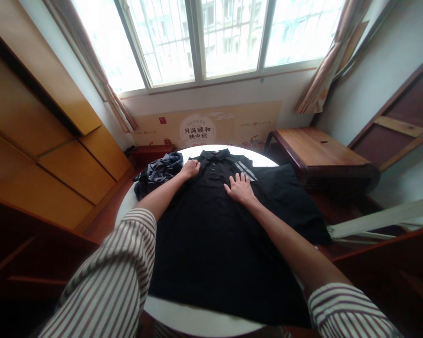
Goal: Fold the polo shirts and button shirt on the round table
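A black polo shirt lies spread on a round white table, its collar at the far side and its hem near me. My left hand is closed on the shirt by the shoulder on the left. Flat on the chest, fingers spread, rests my right hand. Just beyond its fingertips are pale grey stripes on the shirt. A crumpled pile of dark clothes sits left of my left hand. More dark fabric stretches out on the right, partly under the shirt.
Behind the table is a wall with a printed banner under the windows. A wooden side table stands at the back right, and yellow-brown cabinets line the left. A pale metal bar juts in at the right.
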The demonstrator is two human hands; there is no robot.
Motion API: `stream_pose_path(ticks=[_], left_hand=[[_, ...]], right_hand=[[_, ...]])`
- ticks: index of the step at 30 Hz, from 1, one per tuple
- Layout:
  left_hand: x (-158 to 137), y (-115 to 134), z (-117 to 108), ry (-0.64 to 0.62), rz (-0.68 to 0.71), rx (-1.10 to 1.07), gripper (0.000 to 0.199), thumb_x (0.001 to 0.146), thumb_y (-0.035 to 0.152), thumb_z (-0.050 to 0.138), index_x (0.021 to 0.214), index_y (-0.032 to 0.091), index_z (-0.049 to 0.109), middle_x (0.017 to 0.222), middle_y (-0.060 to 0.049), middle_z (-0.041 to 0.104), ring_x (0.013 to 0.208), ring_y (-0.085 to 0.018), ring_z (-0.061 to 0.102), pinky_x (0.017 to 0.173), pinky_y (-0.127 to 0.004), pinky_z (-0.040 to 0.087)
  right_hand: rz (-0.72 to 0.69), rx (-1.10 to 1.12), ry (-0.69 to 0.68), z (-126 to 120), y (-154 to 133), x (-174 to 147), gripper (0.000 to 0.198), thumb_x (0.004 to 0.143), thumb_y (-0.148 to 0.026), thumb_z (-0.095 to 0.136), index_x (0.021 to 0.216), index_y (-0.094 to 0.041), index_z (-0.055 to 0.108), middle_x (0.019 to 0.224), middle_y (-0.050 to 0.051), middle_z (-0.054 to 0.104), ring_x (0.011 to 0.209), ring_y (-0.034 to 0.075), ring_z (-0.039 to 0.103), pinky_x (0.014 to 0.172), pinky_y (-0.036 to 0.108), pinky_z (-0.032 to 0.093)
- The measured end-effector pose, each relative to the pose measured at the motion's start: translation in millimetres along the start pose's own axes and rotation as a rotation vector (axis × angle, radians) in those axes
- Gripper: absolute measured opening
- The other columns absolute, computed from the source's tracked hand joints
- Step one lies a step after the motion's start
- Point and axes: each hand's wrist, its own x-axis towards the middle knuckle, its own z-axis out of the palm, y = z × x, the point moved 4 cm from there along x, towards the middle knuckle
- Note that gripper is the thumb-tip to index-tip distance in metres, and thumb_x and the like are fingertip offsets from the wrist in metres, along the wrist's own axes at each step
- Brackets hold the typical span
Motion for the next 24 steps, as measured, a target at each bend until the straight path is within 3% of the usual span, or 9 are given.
stream_pose_path(ticks=[3, 7, 11, 14, 18, 21, 24], left_hand=[[20.8, -18.4, -12.6, 0.077, -0.077, -0.027, 0.029, 0.093, 0.025, 0.051, 0.11, 0.014, 0.073, 0.121, -0.017, 0.069, 0.12, -0.029, 0.061, 0.105, -0.034, 0.043], [42.0, -51.7, -12.1, 0.061, -0.186, -0.068, 0.023, 0.084, 0.026, 0.065, 0.101, 0.014, 0.075, 0.111, -0.016, 0.073, 0.117, -0.03, 0.063, 0.104, -0.033, 0.044], [50.4, -74.0, 7.1, 0.053, -0.258, -0.139, 0.028, 0.078, 0.036, 0.075, 0.094, 0.014, 0.077, 0.105, -0.017, 0.074, 0.11, -0.032, 0.067, 0.097, -0.033, 0.049], [56.2, -80.7, 19.2, 0.068, -0.268, -0.204, 0.025, 0.078, 0.035, 0.074, 0.096, 0.017, 0.077, 0.104, -0.013, 0.076, 0.106, -0.027, 0.069, 0.094, -0.028, 0.051], [67.9, -90.5, 19.9, 0.112, -0.28, -0.266, 0.02, 0.083, 0.024, 0.065, 0.098, 0.017, 0.078, 0.1, -0.009, 0.077, 0.101, -0.023, 0.07, 0.09, -0.025, 0.052], [75.4, -103.5, 12.3, 0.171, -0.302, -0.291, 0.023, 0.086, 0.021, 0.059, 0.098, 0.013, 0.077, 0.102, -0.01, 0.076, 0.1, -0.024, 0.07, 0.089, -0.026, 0.051], [81.1, -115.5, 6.0, 0.219, -0.323, -0.314, 0.024, 0.083, 0.018, 0.059, 0.098, 0.013, 0.077, 0.103, -0.01, 0.076, 0.102, -0.025, 0.069, 0.091, -0.028, 0.051]], right_hand=[[0.001, 0.084, -0.032, -11.4, 4.6, 7.7, 0.065, 0.099, -0.054, 0.039, 0.142, -0.008, 0.054, 0.15, 0.023, 0.046, 0.14, 0.039, 0.037, 0.114, 0.049, 0.026], [0.07, 0.303, -0.032, -44.7, 33.8, 45.3, 0.051, 0.102, -0.042, 0.034, 0.112, -0.012, 0.074, 0.12, 0.017, 0.07, 0.114, 0.027, 0.063, 0.097, 0.031, 0.044], [0.225, 0.305, 0.008, -65.3, 82.0, 91.8, 0.04, 0.098, -0.028, 0.044, 0.112, -0.004, 0.073, 0.117, 0.022, 0.07, 0.111, 0.029, 0.065, 0.091, 0.03, 0.047], [0.319, 0.32, -0.025, -54.5, 108.6, 114.9, 0.041, 0.091, -0.034, 0.06, 0.104, 0.003, 0.073, 0.104, 0.026, 0.072, 0.101, 0.031, 0.068, 0.083, 0.031, 0.05], [0.358, 0.378, -0.056, -27.6, 120.4, 130.8, 0.035, 0.083, -0.035, 0.071, 0.095, -0.001, 0.075, 0.088, 0.019, 0.073, 0.086, 0.027, 0.069, 0.074, 0.029, 0.052], [0.366, 0.42, -0.007, -17.7, 125.2, 137.5, 0.026, 0.084, -0.024, 0.068, 0.1, -0.005, 0.075, 0.095, 0.015, 0.073, 0.09, 0.024, 0.069, 0.08, 0.028, 0.052], [0.38, 0.434, 0.101, -21.4, 136.1, 144.1, 0.034, 0.088, -0.021, 0.061, 0.116, -0.006, 0.07, 0.116, 0.017, 0.069, 0.107, 0.025, 0.064, 0.093, 0.031, 0.049]])
